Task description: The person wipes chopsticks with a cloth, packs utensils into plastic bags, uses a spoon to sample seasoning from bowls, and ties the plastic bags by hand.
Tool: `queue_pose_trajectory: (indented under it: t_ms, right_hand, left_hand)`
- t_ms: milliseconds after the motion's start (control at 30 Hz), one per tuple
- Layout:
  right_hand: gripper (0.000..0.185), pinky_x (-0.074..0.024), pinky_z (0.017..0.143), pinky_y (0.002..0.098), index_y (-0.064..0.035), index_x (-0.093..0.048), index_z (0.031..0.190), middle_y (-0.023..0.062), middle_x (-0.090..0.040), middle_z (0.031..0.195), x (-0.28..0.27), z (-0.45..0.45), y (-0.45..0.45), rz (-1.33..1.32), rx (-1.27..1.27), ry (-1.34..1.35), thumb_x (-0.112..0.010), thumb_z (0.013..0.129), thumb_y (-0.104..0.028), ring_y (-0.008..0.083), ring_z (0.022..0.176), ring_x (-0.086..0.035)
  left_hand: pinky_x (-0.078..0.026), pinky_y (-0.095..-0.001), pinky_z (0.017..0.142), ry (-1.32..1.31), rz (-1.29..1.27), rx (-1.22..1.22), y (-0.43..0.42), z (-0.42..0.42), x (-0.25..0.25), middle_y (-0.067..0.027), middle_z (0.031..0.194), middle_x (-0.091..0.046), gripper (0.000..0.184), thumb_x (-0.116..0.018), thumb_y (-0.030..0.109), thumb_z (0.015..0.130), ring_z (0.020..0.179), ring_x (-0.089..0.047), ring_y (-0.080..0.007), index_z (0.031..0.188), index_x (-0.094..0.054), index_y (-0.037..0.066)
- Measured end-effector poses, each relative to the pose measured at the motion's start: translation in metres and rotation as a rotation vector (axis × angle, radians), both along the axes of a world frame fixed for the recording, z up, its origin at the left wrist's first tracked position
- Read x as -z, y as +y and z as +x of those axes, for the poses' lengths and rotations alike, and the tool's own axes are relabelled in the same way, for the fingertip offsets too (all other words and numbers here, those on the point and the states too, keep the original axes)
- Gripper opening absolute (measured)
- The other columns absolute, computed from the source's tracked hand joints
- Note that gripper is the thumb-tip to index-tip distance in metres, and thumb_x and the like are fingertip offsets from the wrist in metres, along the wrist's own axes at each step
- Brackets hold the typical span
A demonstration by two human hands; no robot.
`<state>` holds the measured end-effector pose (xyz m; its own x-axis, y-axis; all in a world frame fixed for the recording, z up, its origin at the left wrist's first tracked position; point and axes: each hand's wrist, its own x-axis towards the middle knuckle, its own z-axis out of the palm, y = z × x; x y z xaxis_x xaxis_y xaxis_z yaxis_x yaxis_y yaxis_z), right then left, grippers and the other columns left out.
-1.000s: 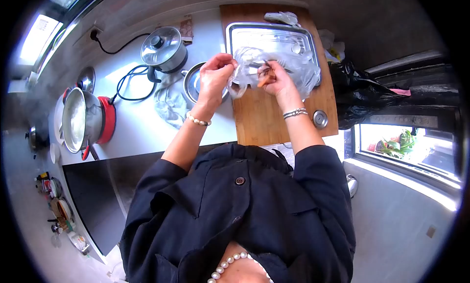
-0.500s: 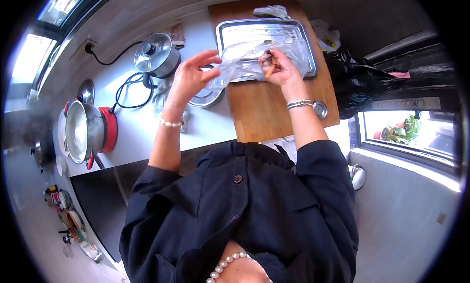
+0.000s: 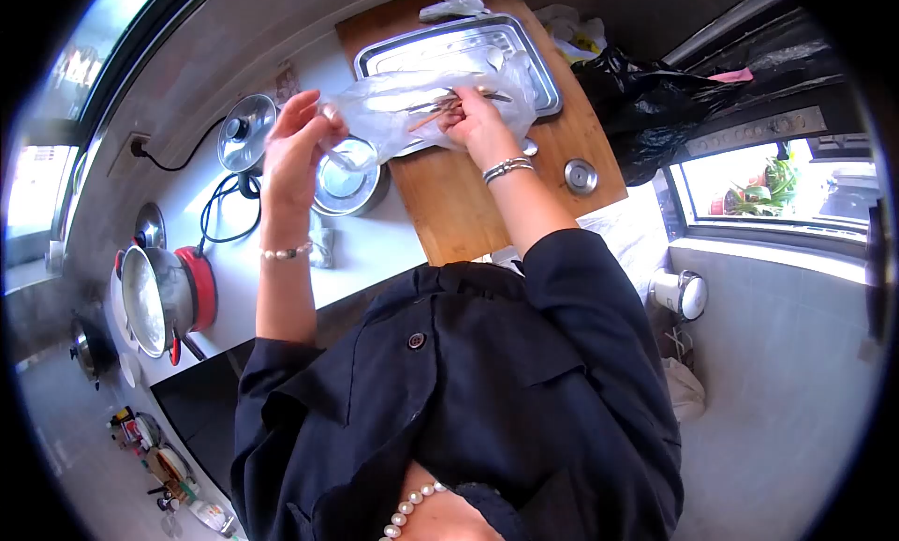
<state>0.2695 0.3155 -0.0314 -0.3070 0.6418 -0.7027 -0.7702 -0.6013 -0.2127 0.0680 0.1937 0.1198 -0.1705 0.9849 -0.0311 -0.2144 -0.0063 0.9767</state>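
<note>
A clear plastic bag (image 3: pixel 384 105) stretches between my hands, over a metal tray (image 3: pixel 552 103). My left hand (image 3: pixel 300 143), fingers curled, pinches the bag's left end. My right hand (image 3: pixel 476 127) is closed on a small bunch of slim brown and dark pieces (image 3: pixel 429 119), which stick out to either side of the fingers. Their exact kind is unclear. The bag lies right beside them, and I cannot tell whether they are inside it. Below my left hand stands a round metal pan (image 3: pixel 348 187).
The tray rests on a wooden board (image 3: pixel 440 213). On the white counter (image 3: pixel 245 283) are a lidded pot (image 3: pixel 248 133), a red-based pot (image 3: pixel 169 302) and a black cord (image 3: pixel 225 208). A round metal lid (image 3: pixel 581 176) sits on the board's right; black plastic (image 3: pixel 618 110) lies beyond.
Both hands have shifted left in view, the left one more, stretching the bag wider. The camera view has turned, so the board and tray also appear further left.
</note>
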Motion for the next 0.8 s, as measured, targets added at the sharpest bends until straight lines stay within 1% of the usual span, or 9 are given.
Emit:
queue_pose_trajectory:
  t_ms: [67, 167, 200, 300, 467, 567, 633, 700, 800]
  right_hand:
    - [0.015, -0.0309, 0.038, 0.0222, -0.0084, -0.051, 0.078, 0.0017, -0.042, 0.058, -0.015, -0.006, -0.010, -0.021, 0.054, -0.121, -0.052, 0.087, -0.020, 0.0094, 0.046, -0.038]
    - [0.015, -0.0435, 0.044, 0.0287, -0.0047, -0.053, 0.090, 0.0078, -0.054, 0.070, -0.011, -0.011, -0.016, 0.073, 0.003, -0.181, -0.054, 0.088, -0.020, 0.0161, 0.052, -0.048]
    - [0.024, -0.0538, 0.057, 0.0353, 0.0020, -0.051, 0.096, 0.0163, -0.058, 0.082, -0.014, -0.010, -0.017, 0.069, -0.043, -0.111, -0.055, 0.087, -0.020, 0.0266, 0.064, -0.058]
    - [0.029, -0.0561, 0.067, 0.0368, 0.0078, -0.048, 0.102, 0.0221, -0.059, 0.089, -0.012, -0.003, -0.021, 0.298, -0.226, -0.179, -0.056, 0.085, -0.015, 0.0329, 0.077, -0.061]
    - [0.025, -0.0536, 0.069, 0.0262, 0.0046, -0.054, 0.105, 0.0122, -0.060, 0.095, -0.029, 0.008, -0.029, 0.675, -0.599, -0.618, -0.057, 0.082, -0.006, 0.0171, 0.078, -0.063]
    - [0.023, -0.0509, 0.066, 0.0230, 0.0003, -0.056, 0.106, 0.0072, -0.061, 0.094, -0.095, 0.033, -0.081, 1.145, -0.434, -0.725, -0.057, 0.084, -0.007, 0.0130, 0.076, -0.062]
    - [0.021, -0.0491, 0.065, 0.0222, -0.0017, -0.058, 0.105, 0.0050, -0.062, 0.092, -0.116, 0.077, -0.106, 1.250, -0.399, -1.222, -0.056, 0.085, -0.007, 0.0099, 0.079, -0.061]
    - [0.027, -0.0488, 0.067, 0.0262, -0.0030, -0.059, 0.104, 0.0119, -0.064, 0.091, -0.097, 0.124, -0.110, 1.058, -0.116, -1.437, -0.062, 0.077, -0.006, 0.0172, 0.076, -0.062]
    - [0.036, -0.0477, 0.075, 0.0322, -0.0042, -0.060, 0.104, 0.0162, -0.060, 0.096, -0.032, 0.200, -0.107, 0.817, -0.308, -2.005, -0.070, 0.070, -0.012, 0.0273, 0.087, -0.060]
  left_hand:
    - [-0.053, -0.0255, 0.064, -0.476, -0.079, 0.096, 0.008, -0.001, 0.015, -0.0154, 0.096, -0.058, 0.025, -0.053, 0.003, 0.086, 0.071, -0.060, -0.0168, 0.110, -0.053, 0.008]
    - [-0.052, -0.0240, 0.062, -0.607, -0.035, 0.184, 0.014, 0.005, 0.014, -0.0189, 0.103, -0.057, 0.022, -0.051, 0.004, 0.087, 0.071, -0.060, -0.0161, 0.109, -0.053, 0.008]
    - [-0.052, -0.0243, 0.064, -0.591, -0.013, 0.193, 0.016, 0.007, 0.011, -0.0220, 0.113, -0.053, 0.021, -0.051, 0.006, 0.088, 0.072, -0.060, -0.0165, 0.109, -0.054, 0.007]
    - [-0.052, -0.0255, 0.066, -0.512, 0.039, 0.196, 0.019, 0.008, 0.000, -0.0240, 0.119, -0.050, 0.020, -0.050, 0.008, 0.089, 0.074, -0.061, -0.0175, 0.108, -0.056, 0.007]
    - [-0.052, -0.0282, 0.071, -0.607, 0.074, 0.251, 0.026, 0.002, 0.006, -0.0260, 0.127, -0.041, 0.019, -0.054, 0.005, 0.086, 0.083, -0.060, -0.0200, 0.103, -0.062, 0.006]
    - [-0.052, -0.0287, 0.071, -0.631, 0.047, 0.200, 0.021, 0.002, 0.000, -0.0258, 0.129, -0.039, 0.019, -0.055, 0.004, 0.085, 0.082, -0.060, -0.0199, 0.103, -0.063, 0.007]
    - [-0.052, -0.0278, 0.072, -0.613, 0.071, 0.218, 0.017, -0.002, -0.005, -0.0260, 0.128, -0.040, 0.019, -0.056, 0.006, 0.085, 0.082, -0.060, -0.0199, 0.103, -0.062, 0.007]
    - [-0.053, -0.0280, 0.071, -0.530, 0.062, 0.168, 0.012, -0.002, -0.009, -0.0257, 0.127, -0.042, 0.019, -0.056, 0.006, 0.085, 0.082, -0.061, -0.0201, 0.103, -0.062, 0.007]
    - [-0.053, -0.0298, 0.068, -0.544, 0.044, 0.150, 0.014, -0.005, 0.000, -0.0237, 0.120, -0.050, 0.017, -0.051, 0.007, 0.088, 0.077, -0.062, -0.0214, 0.103, -0.058, 0.009]
